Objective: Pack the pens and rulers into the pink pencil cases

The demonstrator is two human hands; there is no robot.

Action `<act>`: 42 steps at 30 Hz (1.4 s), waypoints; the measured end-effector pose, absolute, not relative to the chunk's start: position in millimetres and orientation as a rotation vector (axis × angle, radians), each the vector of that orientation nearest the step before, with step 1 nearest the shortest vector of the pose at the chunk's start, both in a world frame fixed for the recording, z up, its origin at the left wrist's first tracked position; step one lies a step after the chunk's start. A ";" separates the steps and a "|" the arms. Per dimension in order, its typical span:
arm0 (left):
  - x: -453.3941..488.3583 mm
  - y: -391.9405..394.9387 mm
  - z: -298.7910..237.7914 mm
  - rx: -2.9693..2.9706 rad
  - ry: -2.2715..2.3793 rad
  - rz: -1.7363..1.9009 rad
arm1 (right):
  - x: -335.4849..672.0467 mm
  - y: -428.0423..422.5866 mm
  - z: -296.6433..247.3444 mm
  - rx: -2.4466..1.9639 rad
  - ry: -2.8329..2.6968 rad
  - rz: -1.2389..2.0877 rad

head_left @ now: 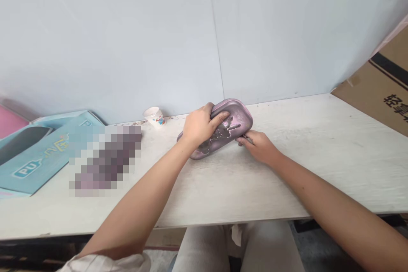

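A purple hard-shell pencil case (240,123) with a dark raised figure on its lid is held tilted over the white table. My left hand (202,125) is closed around it, with the thumb across the lid and the other fingers behind. At the case's lower right edge, my right hand (256,144) is pinched on what looks like its small zipper pull, mostly hidden by the fingers. The underside of the case faces away from me.
A white paper cup (155,117) stands by the wall. To the left lie a pixelated purple object (110,159) and a light-blue printed package (41,165). A brown cardboard box (376,85) is at the right. The table's front edge (223,223) runs above my legs.
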State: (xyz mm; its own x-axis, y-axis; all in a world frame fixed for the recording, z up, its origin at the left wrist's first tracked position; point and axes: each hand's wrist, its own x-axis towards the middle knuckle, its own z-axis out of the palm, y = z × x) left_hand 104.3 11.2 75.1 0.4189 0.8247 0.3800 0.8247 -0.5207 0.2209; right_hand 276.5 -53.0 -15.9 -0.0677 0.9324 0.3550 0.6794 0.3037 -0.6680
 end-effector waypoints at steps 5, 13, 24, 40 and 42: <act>105.1 12.6 74.2 2.648 1.593 0.720 | 288.6 -50.6 -17.3 -1.416 -1.865 0.381; 113.5 3.7 71.1 2.781 1.577 0.585 | 320.6 -53.5 -10.7 -1.349 -1.715 0.274; 140.1 -23.5 45.8 3.140 1.204 0.510 | 344.9 -59.3 68.9 -1.412 -2.519 -0.806; 129.3 -45.9 37.2 3.004 1.035 0.820 | 279.6 -84.3 92.9 -1.599 -2.583 -0.539; 128.1 -48.2 36.7 3.010 1.039 0.812 | 273.8 -86.9 86.1 -1.687 -2.492 -0.419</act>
